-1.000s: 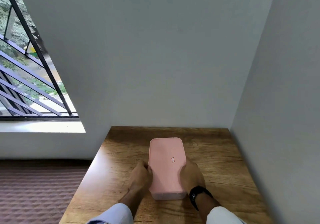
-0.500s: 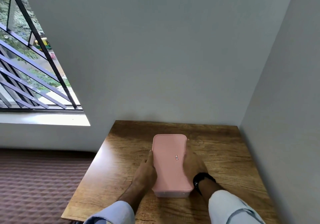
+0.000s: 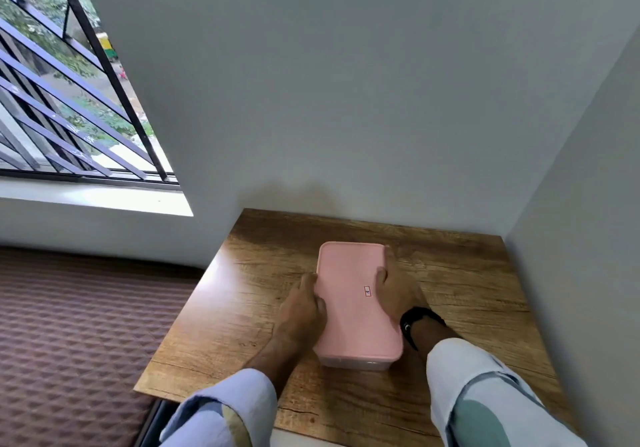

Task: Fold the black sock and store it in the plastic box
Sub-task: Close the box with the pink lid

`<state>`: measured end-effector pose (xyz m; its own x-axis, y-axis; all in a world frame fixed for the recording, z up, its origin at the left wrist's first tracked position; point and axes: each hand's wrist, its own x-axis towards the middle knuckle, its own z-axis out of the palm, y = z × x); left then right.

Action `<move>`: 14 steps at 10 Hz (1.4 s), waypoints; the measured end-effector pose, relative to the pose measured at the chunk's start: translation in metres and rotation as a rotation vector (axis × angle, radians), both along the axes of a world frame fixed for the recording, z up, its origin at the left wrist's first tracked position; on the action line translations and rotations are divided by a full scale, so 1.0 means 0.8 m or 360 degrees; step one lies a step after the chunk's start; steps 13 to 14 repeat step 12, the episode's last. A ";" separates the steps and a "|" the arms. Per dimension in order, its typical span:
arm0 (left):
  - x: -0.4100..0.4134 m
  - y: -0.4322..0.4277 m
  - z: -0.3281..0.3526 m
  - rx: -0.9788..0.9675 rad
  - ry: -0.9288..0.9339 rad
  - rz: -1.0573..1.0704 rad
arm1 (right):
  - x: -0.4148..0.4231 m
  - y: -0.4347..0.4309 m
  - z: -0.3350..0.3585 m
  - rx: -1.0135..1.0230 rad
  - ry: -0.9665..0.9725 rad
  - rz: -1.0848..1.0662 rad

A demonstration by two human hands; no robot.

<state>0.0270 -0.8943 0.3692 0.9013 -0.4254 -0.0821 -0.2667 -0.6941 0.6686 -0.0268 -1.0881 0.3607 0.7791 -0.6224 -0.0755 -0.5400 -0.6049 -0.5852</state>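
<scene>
Item: plastic box (image 3: 358,360), rectangular, clear-walled base with a pink lid (image 3: 353,287) fitted on top. A small red-edged label (image 3: 367,291) sits on the lid, right of centre. The box lies lengthwise on the wooden worktop (image 3: 242,308), roughly in its middle, long axis running away from the person.

Item: black sock. Not visible; the lid is opaque and the clear near wall shows nothing that can be made out.

Item: left hand (image 3: 303,308). Pressed flat against the left long side of the box, fingers curled onto the lid's edge, gripping it from that side.

Item: right hand (image 3: 394,294). Set against the right long side, thumb resting on the lid top, fingers hidden down the far side; it clasps the box opposite the left hand. A black wristband (image 3: 415,322) circles this wrist.

Item: sleeves (image 3: 225,412), pale blue, both forearms, at the near edge of the view.

Surroundings: the worktop stands in a corner of grey walls (image 3: 346,100). A barred window (image 3: 69,100) opens to the left above a white sill (image 3: 86,197); a brown patterned floor covering (image 3: 69,325) lies left of the worktop.
</scene>
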 end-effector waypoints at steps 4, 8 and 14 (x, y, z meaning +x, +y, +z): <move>0.103 -0.074 -0.007 -0.0217 0.0405 0.0327 | 0.000 -0.002 -0.013 0.0076 -0.0038 -0.0083; 0.110 -0.081 -0.038 -0.0312 0.0171 0.0375 | 0.001 -0.001 -0.018 0.0123 -0.0098 -0.0104; 0.034 -0.007 -0.024 0.0058 0.0144 -0.0047 | -0.012 0.006 -0.017 0.0338 0.0151 -0.0282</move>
